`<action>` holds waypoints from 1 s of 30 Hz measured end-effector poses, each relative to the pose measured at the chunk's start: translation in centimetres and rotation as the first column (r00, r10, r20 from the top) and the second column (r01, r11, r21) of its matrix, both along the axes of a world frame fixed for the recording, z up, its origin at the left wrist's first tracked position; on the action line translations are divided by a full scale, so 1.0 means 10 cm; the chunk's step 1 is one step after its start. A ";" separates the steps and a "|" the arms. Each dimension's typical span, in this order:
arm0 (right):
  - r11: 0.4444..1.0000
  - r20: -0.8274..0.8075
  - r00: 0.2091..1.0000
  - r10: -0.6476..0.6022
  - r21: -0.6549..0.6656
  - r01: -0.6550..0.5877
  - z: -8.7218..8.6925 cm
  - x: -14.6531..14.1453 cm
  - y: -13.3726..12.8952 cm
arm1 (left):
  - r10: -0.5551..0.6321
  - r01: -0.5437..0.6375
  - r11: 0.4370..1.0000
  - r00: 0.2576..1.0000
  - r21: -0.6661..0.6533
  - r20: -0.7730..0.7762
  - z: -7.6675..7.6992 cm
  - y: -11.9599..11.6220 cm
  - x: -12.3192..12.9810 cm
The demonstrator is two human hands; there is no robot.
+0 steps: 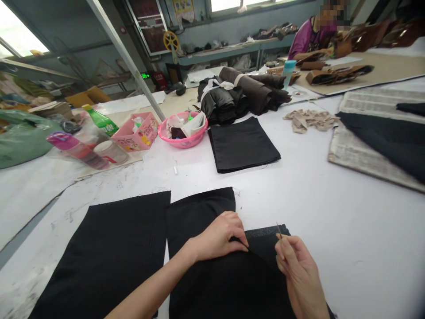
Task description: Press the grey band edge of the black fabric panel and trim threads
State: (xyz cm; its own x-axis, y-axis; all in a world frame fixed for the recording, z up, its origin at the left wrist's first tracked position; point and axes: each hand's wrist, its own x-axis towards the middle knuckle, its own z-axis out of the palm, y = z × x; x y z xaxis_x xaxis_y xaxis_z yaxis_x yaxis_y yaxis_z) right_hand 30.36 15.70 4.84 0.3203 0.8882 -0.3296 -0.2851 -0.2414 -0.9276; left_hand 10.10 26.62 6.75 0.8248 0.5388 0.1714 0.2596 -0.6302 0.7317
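Black cloth (229,283) lies in front of me on the white tabletop, with a second black piece beneath or behind it at its upper left. My left hand (221,237) pinches a fold of this cloth between thumb and fingers. At the cloth's right edge, my right hand (295,261) is closed round a thin pointed metal tool (279,230), its tip pointing up. What the tool's lower part looks like is hidden in the fingers. A textured dark strip (265,231) runs along the cloth's far edge.
Another black panel (116,248) lies at left. Beyond are a black cloth stack (244,144), a pink basket (184,141), a pink box (139,133) and bottles. Beige scraps (308,119) and a grey padded board (335,146) lie right. A person in purple (303,37) sits farther back.
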 end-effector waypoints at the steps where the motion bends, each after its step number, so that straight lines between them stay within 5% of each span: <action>1: 1.000 0.019 1.000 -0.004 -0.004 0.004 -0.01 0.01 0.00 | 0.020 -0.020 0.999 1.000 0.032 -0.006 0.02 -0.05 -0.02; 9: 0.977 0.106 0.977 0.184 -0.129 -0.170 -0.08 -0.11 -0.02 | 0.287 -0.287 0.885 0.956 0.366 0.056 0.11 -0.44 -0.21; 15: 0.955 0.146 0.945 0.292 -0.089 -0.281 -0.08 -0.27 0.06 | 0.457 -0.473 0.765 0.877 0.437 0.148 0.07 -0.66 -0.27; 23: 0.969 0.207 0.947 0.246 -0.028 -0.246 -0.16 -0.39 0.27 | 0.438 -0.528 0.718 0.849 0.453 0.296 -0.11 -0.73 -0.25; 30: 0.969 0.333 0.915 0.226 0.021 -0.247 0.02 -0.69 0.66 | 0.399 -0.537 0.680 0.842 0.500 0.363 -0.23 -0.72 -0.22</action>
